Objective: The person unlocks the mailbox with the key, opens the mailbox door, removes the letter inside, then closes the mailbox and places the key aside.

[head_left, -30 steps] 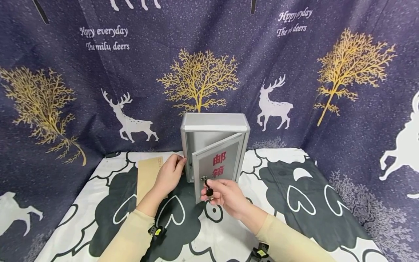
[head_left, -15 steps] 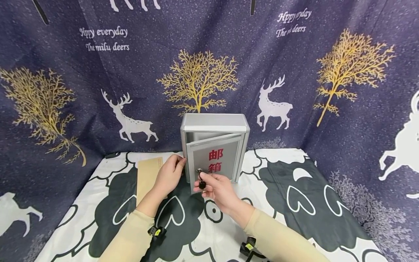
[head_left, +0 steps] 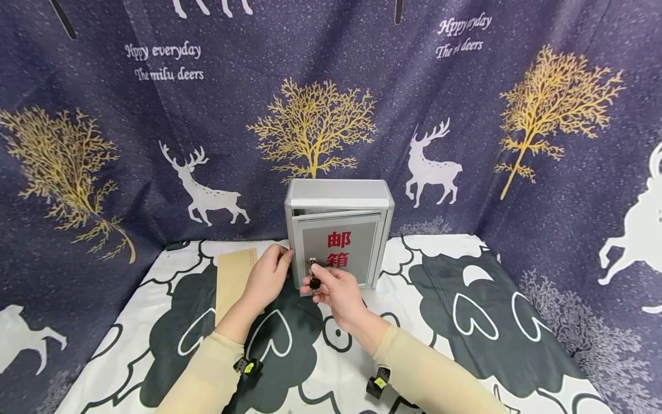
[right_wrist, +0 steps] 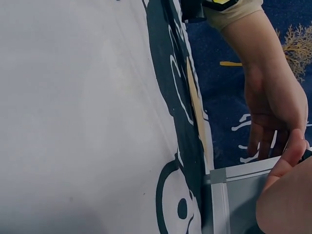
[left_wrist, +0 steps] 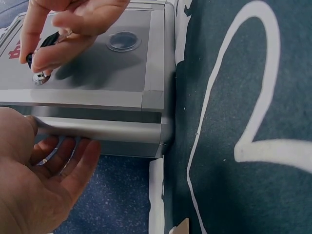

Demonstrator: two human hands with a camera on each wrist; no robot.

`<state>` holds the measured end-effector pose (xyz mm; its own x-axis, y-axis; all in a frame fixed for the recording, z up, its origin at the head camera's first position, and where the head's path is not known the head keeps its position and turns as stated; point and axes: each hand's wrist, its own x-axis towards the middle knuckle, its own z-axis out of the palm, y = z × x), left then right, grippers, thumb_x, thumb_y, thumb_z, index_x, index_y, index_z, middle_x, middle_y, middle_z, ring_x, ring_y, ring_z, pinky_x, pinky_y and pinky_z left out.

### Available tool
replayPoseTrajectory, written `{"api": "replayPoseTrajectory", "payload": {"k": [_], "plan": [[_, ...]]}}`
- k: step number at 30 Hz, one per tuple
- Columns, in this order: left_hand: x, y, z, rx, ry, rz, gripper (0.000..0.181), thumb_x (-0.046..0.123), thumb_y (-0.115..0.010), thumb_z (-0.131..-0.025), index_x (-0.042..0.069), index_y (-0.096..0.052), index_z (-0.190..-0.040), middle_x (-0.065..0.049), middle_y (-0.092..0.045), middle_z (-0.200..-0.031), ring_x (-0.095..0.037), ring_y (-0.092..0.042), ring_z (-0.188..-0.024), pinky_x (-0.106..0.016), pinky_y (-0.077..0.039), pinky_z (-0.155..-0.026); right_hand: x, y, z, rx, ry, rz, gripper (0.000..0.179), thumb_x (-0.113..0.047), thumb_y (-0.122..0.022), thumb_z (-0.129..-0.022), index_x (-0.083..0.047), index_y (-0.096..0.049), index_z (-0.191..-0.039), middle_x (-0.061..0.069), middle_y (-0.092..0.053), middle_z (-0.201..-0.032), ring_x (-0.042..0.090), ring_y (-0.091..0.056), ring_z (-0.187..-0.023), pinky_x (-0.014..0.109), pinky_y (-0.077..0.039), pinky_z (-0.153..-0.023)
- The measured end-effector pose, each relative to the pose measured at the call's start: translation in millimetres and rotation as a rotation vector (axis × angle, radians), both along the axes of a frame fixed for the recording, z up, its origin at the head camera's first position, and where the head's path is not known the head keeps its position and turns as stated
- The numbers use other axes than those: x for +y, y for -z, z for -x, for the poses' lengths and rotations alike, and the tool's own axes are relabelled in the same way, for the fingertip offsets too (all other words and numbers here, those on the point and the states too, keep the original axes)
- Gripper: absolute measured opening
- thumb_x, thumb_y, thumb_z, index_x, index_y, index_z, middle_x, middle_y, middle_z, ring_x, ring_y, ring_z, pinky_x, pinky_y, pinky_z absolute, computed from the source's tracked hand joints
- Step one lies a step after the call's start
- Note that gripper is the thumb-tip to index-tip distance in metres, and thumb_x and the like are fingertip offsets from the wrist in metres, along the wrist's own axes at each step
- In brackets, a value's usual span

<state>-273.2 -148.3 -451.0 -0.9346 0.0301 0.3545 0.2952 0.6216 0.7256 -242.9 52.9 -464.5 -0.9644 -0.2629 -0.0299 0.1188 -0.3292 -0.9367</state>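
Observation:
A grey metal mailbox [head_left: 338, 192] with red characters stands upright on the cloth. Its hinged door [head_left: 362, 238] is slightly ajar along the left side, where a dark gap shows in the left wrist view. My right hand [head_left: 341, 296] pinches a black-headed key [head_left: 314, 282] at the door's lock [left_wrist: 41, 79]. The left hand [head_left: 266, 276] grips the box's left side; in the left wrist view its fingers [left_wrist: 73, 165] lie along that side, with the thumb near the front edge. Part of the key is hidden by the right fingers.
A tan envelope [head_left: 235, 276] lies on the cloth [head_left: 372, 374] left of the mailbox, partly under the left forearm. Behind the box hangs a dark blue curtain [head_left: 331, 52] with deer and trees. A round clear disc [left_wrist: 123, 41] sits on the door.
My right hand has swung the door inward, from wide open to nearly closed, moving left and away with the key. The left hand has stayed on the box's side.

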Motion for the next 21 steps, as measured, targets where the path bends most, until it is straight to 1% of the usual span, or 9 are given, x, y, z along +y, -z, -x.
{"api": "replayPoseTrajectory", "payload": {"k": [9, 14, 21], "plan": [[-1.5, 2.3, 1.7, 0.015, 0.011, 0.001, 0.027, 0.034, -0.056, -0.119, 0.01, -0.066, -0.112, -0.004, -0.062, -0.091, -0.018, -0.063, -0.078, -0.042, -0.05, -0.075, -6, 3.1, 7.5, 0.008, 0.035, 0.011, 0.036, -0.035, -0.075, -0.109, -0.001, -0.071, -0.117, 0.003, -0.08, -0.095, 0.013, -0.081, -0.085, 0.023, -0.057, -0.067], [-1.0, 2.1, 1.2, 0.002, 0.011, -0.006, 0.028, 0.035, -0.056, -0.119, 0.01, -0.066, -0.112, -0.004, -0.063, -0.091, -0.018, -0.063, -0.077, -0.042, -0.05, -0.075, -9, 2.8, 10.3, 0.007, 0.056, 0.014, 0.031, -0.033, -0.074, -0.11, -0.003, -0.071, -0.115, 0.002, -0.08, -0.094, 0.013, -0.08, -0.084, 0.023, -0.056, -0.066], [-0.1, 1.1, 0.0, -0.01, 0.008, -0.013, 0.03, 0.037, -0.056, -0.119, 0.01, -0.067, -0.114, -0.004, -0.064, -0.093, -0.017, -0.064, -0.076, -0.043, -0.05, -0.075, -12, 4.1, 14.7, 0.012, 0.071, 0.01, 0.037, -0.035, -0.075, -0.109, 0.0, -0.07, -0.119, 0.003, -0.08, -0.095, 0.012, -0.08, -0.083, 0.024, -0.056, -0.067]]}}
